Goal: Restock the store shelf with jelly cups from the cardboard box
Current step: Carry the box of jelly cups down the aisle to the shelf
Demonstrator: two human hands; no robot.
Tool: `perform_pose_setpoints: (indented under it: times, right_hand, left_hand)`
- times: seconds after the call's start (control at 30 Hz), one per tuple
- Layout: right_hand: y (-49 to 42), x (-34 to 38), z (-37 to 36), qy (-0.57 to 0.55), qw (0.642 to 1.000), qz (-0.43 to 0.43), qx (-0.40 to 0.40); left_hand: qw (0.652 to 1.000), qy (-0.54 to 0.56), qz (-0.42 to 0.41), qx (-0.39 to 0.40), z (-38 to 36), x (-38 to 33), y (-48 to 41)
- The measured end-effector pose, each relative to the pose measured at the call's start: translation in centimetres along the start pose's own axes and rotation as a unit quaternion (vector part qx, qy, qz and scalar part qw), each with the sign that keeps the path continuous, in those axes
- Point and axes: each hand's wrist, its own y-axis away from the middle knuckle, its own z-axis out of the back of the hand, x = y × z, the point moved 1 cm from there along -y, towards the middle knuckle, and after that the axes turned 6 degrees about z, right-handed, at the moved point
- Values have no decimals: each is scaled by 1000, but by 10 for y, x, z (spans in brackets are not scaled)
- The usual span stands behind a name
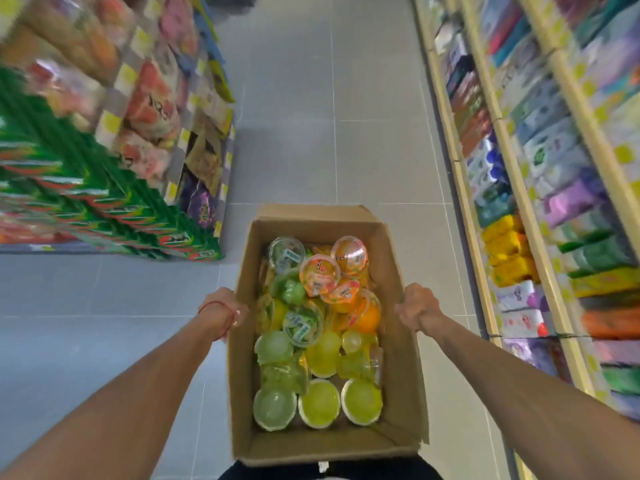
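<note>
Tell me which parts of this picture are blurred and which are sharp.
Head view: the left shelves and right shelves are smeared by motion blur, worst at the edges; the box and jelly cups in the centre are fairly sharp; the wide lens bows the shelf rails; lighting is soft and even.

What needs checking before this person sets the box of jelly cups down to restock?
1. Left hand grips the side wall of the cardboard box: ok.
2. Right hand grips the opposite wall: ok.
3. Jelly cups all sit below the box rim: ok.
4. Tiled floor ahead shows no obstacle in the aisle: ok.
5. Free slot for the cups on the left shelf or the right shelf: cannot tell, both are blurred.
</note>
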Motion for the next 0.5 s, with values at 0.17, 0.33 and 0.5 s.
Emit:
perform_pose_setpoints:
  times: [0.17, 0.33, 0.5]
  right_hand:
    - [-92, 43, 85, 50, 998, 36, 19]
    - [-176, 106, 156, 84, 992, 89, 1]
    - [-259, 184, 215, 145, 979, 140, -7]
  left_hand:
    - [1000, 25, 17, -1, 33, -90, -33]
    - [997, 74, 28, -12, 67, -159, -68]
    - [987, 149, 52, -7, 106, -216, -121]
